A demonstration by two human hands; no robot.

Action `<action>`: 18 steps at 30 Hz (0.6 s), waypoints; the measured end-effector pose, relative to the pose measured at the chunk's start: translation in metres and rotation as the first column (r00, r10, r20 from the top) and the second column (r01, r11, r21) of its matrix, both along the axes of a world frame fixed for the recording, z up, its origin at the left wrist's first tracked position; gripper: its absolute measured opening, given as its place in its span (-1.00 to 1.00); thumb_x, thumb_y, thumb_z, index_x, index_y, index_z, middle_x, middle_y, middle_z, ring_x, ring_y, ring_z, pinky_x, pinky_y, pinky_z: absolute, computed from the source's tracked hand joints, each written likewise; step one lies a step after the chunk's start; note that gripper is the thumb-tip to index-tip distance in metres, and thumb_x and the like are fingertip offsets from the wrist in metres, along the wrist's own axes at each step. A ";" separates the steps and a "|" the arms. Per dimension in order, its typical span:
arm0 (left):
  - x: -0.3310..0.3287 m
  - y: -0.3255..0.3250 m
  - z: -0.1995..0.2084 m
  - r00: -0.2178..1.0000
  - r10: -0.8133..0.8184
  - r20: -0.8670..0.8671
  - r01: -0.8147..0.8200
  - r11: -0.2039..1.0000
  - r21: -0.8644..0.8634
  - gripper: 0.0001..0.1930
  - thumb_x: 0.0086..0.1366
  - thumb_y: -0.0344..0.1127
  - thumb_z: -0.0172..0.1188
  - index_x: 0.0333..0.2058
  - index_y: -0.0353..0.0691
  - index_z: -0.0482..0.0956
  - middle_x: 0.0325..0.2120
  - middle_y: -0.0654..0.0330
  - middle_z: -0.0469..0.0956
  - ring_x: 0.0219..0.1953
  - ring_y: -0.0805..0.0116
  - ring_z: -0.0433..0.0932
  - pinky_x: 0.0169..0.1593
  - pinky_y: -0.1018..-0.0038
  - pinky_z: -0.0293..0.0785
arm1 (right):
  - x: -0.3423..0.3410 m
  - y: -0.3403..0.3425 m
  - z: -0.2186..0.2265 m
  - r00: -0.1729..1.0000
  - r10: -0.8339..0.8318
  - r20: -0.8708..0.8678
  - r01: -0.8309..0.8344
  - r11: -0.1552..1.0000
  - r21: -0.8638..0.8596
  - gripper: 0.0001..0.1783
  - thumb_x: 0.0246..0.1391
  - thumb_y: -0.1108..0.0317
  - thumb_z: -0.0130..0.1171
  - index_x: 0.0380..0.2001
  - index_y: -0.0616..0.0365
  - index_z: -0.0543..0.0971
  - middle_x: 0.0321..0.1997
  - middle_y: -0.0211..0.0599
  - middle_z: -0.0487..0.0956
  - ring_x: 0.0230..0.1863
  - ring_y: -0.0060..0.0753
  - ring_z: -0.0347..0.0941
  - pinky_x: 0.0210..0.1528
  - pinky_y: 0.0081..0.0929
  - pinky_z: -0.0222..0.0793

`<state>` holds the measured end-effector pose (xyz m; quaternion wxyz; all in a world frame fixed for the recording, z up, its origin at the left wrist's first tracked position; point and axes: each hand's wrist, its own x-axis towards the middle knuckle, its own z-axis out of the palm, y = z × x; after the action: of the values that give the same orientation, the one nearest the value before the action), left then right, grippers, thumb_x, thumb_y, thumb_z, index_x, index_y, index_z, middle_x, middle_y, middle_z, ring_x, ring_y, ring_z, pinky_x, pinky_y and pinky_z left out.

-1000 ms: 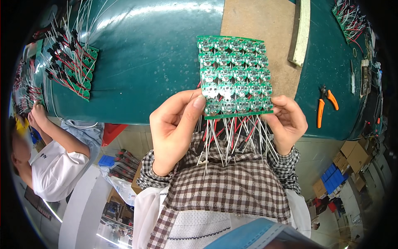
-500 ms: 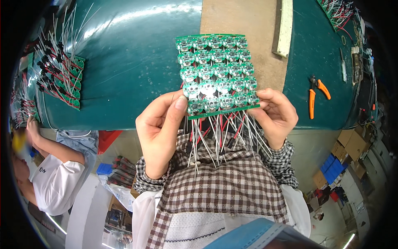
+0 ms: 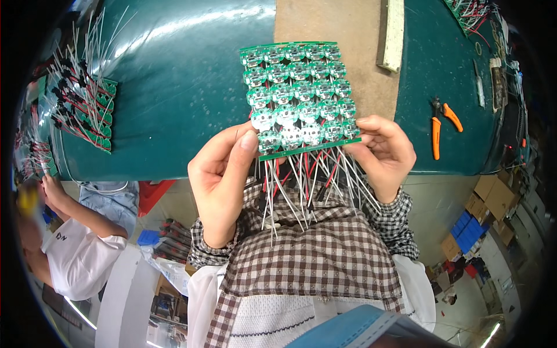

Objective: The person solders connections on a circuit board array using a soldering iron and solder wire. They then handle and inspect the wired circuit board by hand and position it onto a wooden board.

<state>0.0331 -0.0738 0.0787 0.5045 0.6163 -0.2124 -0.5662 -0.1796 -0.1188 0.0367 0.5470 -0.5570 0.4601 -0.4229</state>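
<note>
A panel of green circuit boards [image 3: 299,95], made of several rows of small round units, is held up above the table's near edge. My left hand [image 3: 223,174] pinches its lower left corner between thumb and fingers. At the lower right corner, my right hand [image 3: 386,153] grips it the same way. White, red and black wires [image 3: 304,185] hang from beneath the panel toward my checked apron. The component side faces up toward me; the underside with the wire ends is mostly hidden.
Orange-handled cutters [image 3: 437,136] lie on the green table [image 3: 191,93] to the right. A pale bar [image 3: 391,35] rests on the brown board [image 3: 325,23]. Another wired panel [image 3: 104,116] sits at left. A co-worker in a white shirt [image 3: 87,255] is at far left.
The panel has shifted slightly up and left in the view and shows a little more steeply. Both hands keep hold of its corners. The co-worker's arm has moved slightly.
</note>
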 end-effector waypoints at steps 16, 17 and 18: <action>-0.004 0.003 -0.001 0.994 -0.024 -0.111 0.014 0.996 -0.085 -0.72 0.34 -0.39 -0.04 -0.12 -0.53 0.46 -0.35 0.09 0.58 -0.34 0.45 0.54 -0.18 0.56 0.44 | -0.003 0.003 -0.002 0.997 -0.038 0.068 0.035 0.999 0.033 -0.64 -0.19 0.73 0.26 -0.25 0.41 0.43 -0.19 -0.10 0.49 -0.23 -0.50 0.49 -0.18 -0.64 0.49; -0.004 0.003 -0.001 0.994 -0.022 -0.111 0.013 0.996 -0.085 -0.72 0.34 -0.39 -0.04 -0.12 -0.53 0.46 -0.35 0.09 0.58 -0.34 0.45 0.54 -0.18 0.56 0.44 | -0.003 0.003 -0.002 0.997 -0.036 0.068 0.034 0.999 0.032 -0.64 -0.19 0.73 0.26 -0.25 0.41 0.43 -0.19 -0.10 0.49 -0.23 -0.50 0.49 -0.18 -0.64 0.49; -0.005 0.004 0.000 0.991 -0.007 -0.133 -0.004 0.996 -0.084 -0.71 0.34 -0.38 -0.04 -0.12 -0.53 0.46 -0.35 0.08 0.58 -0.33 0.44 0.55 -0.18 0.56 0.44 | -0.003 0.003 -0.002 0.997 -0.035 0.073 0.033 0.999 0.033 -0.64 -0.19 0.73 0.26 -0.25 0.40 0.43 -0.19 -0.10 0.49 -0.24 -0.50 0.49 -0.18 -0.64 0.49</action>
<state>0.0280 -0.0702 0.0783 0.5426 0.5553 -0.2023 -0.5969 -0.1828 -0.1158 0.0349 0.5650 -0.5244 0.4556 -0.4452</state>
